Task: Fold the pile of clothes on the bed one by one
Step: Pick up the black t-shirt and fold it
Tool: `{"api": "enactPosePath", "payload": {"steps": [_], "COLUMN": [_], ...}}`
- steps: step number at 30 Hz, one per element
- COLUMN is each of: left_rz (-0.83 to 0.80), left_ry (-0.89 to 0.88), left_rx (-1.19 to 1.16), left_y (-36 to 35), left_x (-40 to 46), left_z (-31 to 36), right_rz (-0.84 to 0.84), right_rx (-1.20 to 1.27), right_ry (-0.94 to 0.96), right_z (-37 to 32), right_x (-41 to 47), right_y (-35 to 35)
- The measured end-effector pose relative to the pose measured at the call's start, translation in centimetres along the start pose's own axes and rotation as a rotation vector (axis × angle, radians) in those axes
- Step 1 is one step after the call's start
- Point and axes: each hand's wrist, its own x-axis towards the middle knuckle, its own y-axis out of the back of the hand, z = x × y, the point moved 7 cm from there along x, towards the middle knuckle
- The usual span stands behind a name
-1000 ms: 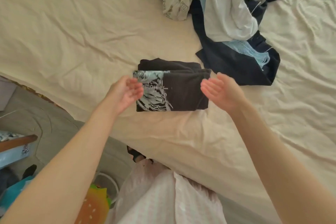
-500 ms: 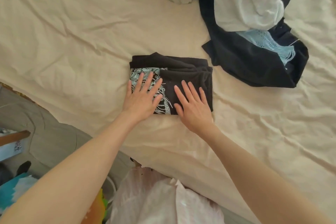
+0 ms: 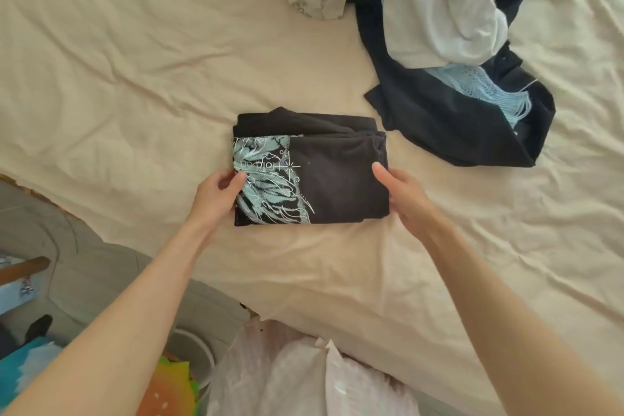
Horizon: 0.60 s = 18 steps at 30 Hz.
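Observation:
A folded black shirt (image 3: 337, 179) with a pale blue print lies as a neat rectangle on the beige bed sheet (image 3: 135, 78). My left hand (image 3: 216, 196) grips its left edge, thumb on top over the print. My right hand (image 3: 401, 192) holds its right edge, thumb on top and fingers tucked under the side. The unfolded pile (image 3: 439, 27) sits at the far right: a white garment, a dark navy one, a light blue knit with fringe and a cream printed piece.
The bed's near edge runs diagonally at the lower left, with grey floor (image 3: 67, 246) beyond. Down there are a wooden-edged object (image 3: 23, 267), a burger-shaped cushion (image 3: 169, 388) and a white round rim. My pale pink clothing (image 3: 304, 375) fills the bottom centre.
My hands lay flat on top of the folded shirt half a second ago. They have slid outward to its left and right edges and now grip the sides.

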Motion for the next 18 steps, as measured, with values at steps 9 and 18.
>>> {"api": "enactPosePath", "payload": {"steps": [9,18], "left_rz": [-0.236,-0.301], "left_ry": [0.09,0.033], "left_rx": [-0.126,-0.052], "left_y": [-0.5,2.2], "left_x": [-2.5,-13.3], "left_z": [1.8,1.4], "right_rz": [-0.106,-0.042], "right_rx": [0.0,0.035], "right_ry": [-0.168,-0.023], "right_z": [-1.9,-0.3], "right_x": [-0.4,-13.9], "right_y": [0.8,2.4]}}
